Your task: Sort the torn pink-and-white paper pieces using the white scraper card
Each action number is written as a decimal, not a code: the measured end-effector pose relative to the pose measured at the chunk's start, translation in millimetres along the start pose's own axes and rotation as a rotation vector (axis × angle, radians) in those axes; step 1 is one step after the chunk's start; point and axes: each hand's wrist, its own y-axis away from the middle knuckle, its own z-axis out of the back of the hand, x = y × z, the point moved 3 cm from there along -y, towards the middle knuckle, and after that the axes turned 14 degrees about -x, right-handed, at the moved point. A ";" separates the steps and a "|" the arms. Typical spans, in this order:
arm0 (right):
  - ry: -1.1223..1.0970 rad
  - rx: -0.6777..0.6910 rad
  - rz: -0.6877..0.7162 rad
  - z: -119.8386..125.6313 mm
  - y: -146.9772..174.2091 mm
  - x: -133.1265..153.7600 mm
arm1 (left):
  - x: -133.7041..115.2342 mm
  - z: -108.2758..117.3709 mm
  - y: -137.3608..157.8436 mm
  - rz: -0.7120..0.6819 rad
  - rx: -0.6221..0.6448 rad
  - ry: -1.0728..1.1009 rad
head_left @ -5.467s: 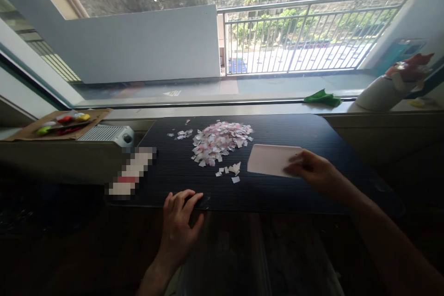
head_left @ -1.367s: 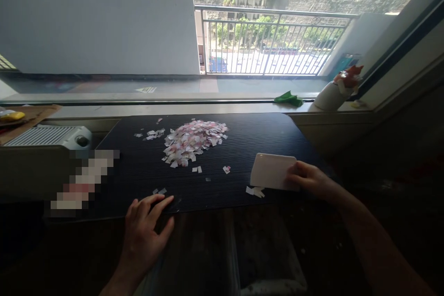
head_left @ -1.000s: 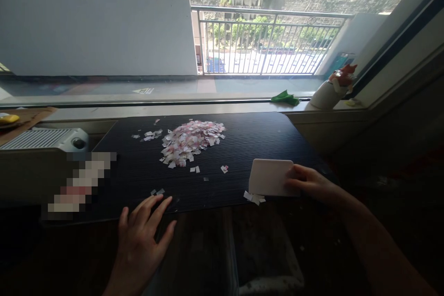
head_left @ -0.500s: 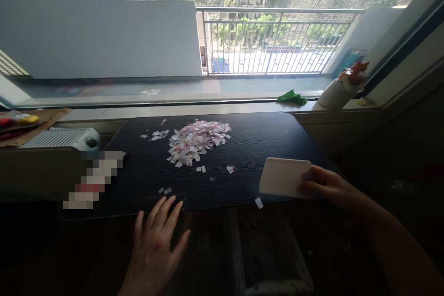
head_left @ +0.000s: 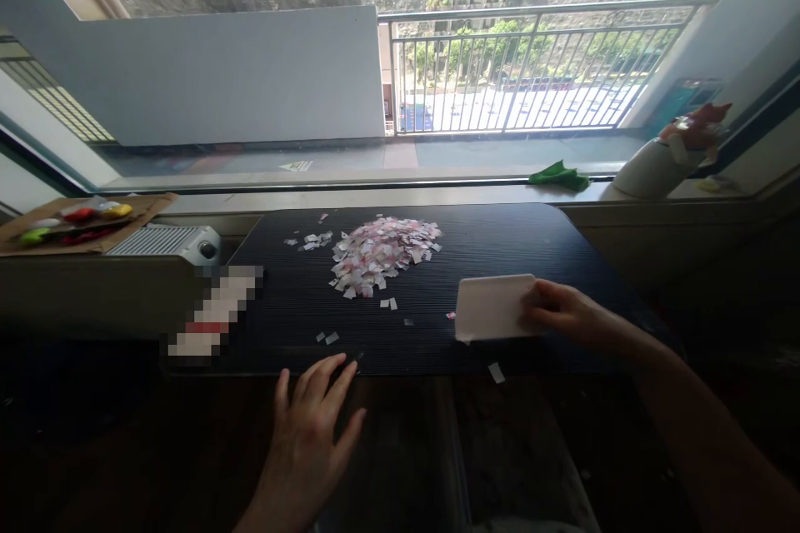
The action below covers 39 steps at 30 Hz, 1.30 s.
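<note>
My right hand (head_left: 556, 308) grips the right end of a flat white rectangular card (head_left: 493, 306) with rounded corners, held tilted over the right part of the dark table (head_left: 525, 241). By the card's left edge lies a small pink-and-white paper scrap (head_left: 451, 316); another white scrap (head_left: 496, 372) shows below it at the table's front edge. My left hand (head_left: 312, 416) is open and holds nothing, its fingertips at the front edge near two small scraps (head_left: 328, 339). A heap of small pinkish-white paper scraps (head_left: 384, 254) sits toward the back of the table.
A few loose scraps (head_left: 316, 241) lie left of the heap. Left of the table stand a white ribbed appliance (head_left: 168, 241) and cardboard (head_left: 141, 221) bearing colourful items. On the windowsill are a green cloth-like thing (head_left: 559, 176) and a white figure with an orange top (head_left: 662, 158).
The view has shifted, so the scene sits farther right. Across the table, my right hand has moved the card left, close to the pink-and-white scrap. My left hand stays near the front edge.
</note>
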 end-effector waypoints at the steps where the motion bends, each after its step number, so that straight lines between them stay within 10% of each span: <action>1: -0.003 0.035 -0.034 8.2 6.6 -3.7 | 0.1 0.4 -1.5 0.004 -0.021 0.015; 6: -0.077 -0.111 -0.062 33.1 20.1 -8.0 | -4.3 0.2 -10.9 -0.010 -0.101 0.096; 16: -0.027 -0.044 0.064 -17.0 -19.1 -0.9 | 1.1 -1.6 -0.1 -0.045 -0.040 0.079; 39: -0.037 -0.046 -0.068 36.3 61.4 -30.4 | -62.6 -25.9 -40.3 -0.183 0.208 0.195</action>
